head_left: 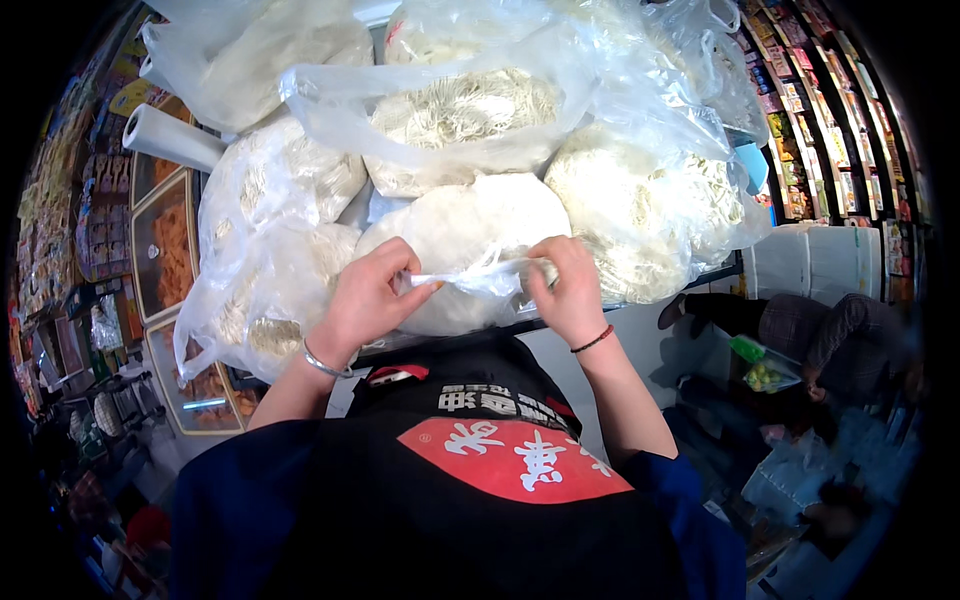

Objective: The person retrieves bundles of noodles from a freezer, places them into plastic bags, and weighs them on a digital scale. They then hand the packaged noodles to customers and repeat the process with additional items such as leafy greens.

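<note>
Directly in front of me sits a clear plastic bag [465,225] filled with something pale, probably noodles. Its mouth is gathered toward my body. My left hand [365,295], with a silver bangle at the wrist, pinches the left end of the bag's mouth between thumb and fingers. At the other end, the thumb and fingers of my right hand [568,292] grip the plastic, so the edge stretches between both hands. Behind it, an open bag shows thin white noodles [470,108]. More filled bags stand close on the left [270,190] and right [645,205].
A white roll [172,138] sticks out at the left, above framed bins [170,250] of orange-brown food. Shelves of packaged goods [800,100] line the right side. At the lower right, a person [825,335] is near a bag with green items [765,375].
</note>
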`<control>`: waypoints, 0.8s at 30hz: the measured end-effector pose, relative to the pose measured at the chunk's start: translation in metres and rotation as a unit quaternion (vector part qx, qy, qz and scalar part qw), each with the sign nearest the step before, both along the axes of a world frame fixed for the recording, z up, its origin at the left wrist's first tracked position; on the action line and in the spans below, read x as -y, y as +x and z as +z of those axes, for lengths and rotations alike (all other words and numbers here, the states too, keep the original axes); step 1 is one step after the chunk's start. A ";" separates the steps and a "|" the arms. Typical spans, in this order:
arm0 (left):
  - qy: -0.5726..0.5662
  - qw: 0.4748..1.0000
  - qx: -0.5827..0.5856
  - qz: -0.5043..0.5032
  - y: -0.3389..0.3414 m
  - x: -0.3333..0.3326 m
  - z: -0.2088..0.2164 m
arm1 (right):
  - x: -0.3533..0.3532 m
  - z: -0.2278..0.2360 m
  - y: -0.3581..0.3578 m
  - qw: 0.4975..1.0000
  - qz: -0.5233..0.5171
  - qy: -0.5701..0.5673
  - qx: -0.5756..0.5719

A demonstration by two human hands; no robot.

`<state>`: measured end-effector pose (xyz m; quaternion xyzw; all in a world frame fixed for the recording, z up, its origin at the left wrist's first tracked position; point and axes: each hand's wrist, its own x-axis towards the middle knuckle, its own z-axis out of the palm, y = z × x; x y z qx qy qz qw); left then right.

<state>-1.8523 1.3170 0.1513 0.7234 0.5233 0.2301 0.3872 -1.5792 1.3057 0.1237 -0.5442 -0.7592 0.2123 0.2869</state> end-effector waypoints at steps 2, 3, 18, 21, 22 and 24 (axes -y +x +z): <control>0.003 0.998 0.053 -0.019 0.004 -0.002 -0.001 | -0.001 0.011 -0.015 0.997 0.053 0.052 0.007; 0.008 0.996 0.085 -0.026 0.007 -0.001 0.001 | 0.002 0.017 -0.024 0.996 0.075 0.043 0.016; -0.006 0.991 0.116 -0.060 -0.008 -0.019 0.015 | 0.007 0.026 0.014 1.000 0.001 -0.013 0.029; -0.152 0.936 0.314 0.041 -0.024 -0.035 0.017 | -0.007 0.014 0.048 0.971 -0.105 -0.078 -0.200; -0.167 0.912 0.369 0.064 -0.041 -0.042 0.013 | -0.013 0.014 0.064 0.911 -0.104 -0.249 -0.311; -0.171 0.891 0.411 0.092 -0.068 -0.056 0.023 | -0.044 0.072 0.087 0.835 0.092 -0.295 -0.455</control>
